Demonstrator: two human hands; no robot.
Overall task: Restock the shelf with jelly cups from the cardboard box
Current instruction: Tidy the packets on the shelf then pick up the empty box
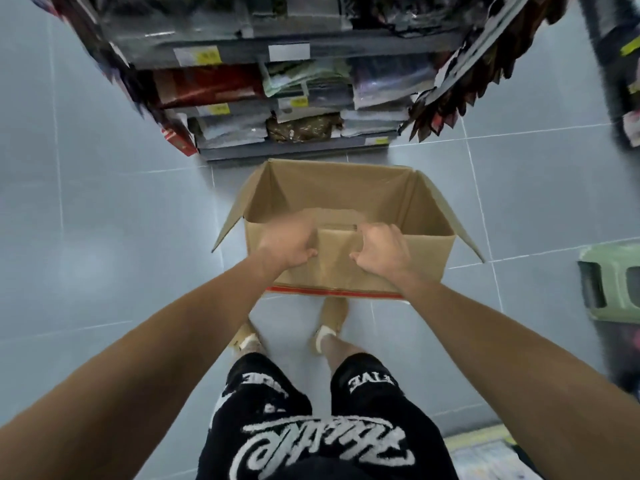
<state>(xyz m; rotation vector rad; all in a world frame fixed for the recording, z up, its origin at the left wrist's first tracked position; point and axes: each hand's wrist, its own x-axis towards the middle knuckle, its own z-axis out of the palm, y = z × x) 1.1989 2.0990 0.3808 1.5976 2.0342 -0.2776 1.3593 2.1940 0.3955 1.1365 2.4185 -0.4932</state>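
An open brown cardboard box [363, 192] is in front of me, above the floor near my feet, its side flaps spread outward. My left hand [289, 242] and my right hand [381, 249] both grip the box's near wall at its top edge, fingers curled over the rim and the folded-down near flap. The part of the inside that I see is bare cardboard; no jelly cups show. The shelf [294, 98] stands just beyond the box, its low tiers packed with bagged goods.
Grey tiled floor surrounds the box. A green plastic stool [609, 282] stands at the right. Dark hanging packets [460, 95] jut out from the shelf's right end. A red packet [178, 142] sticks out at the shelf's lower left.
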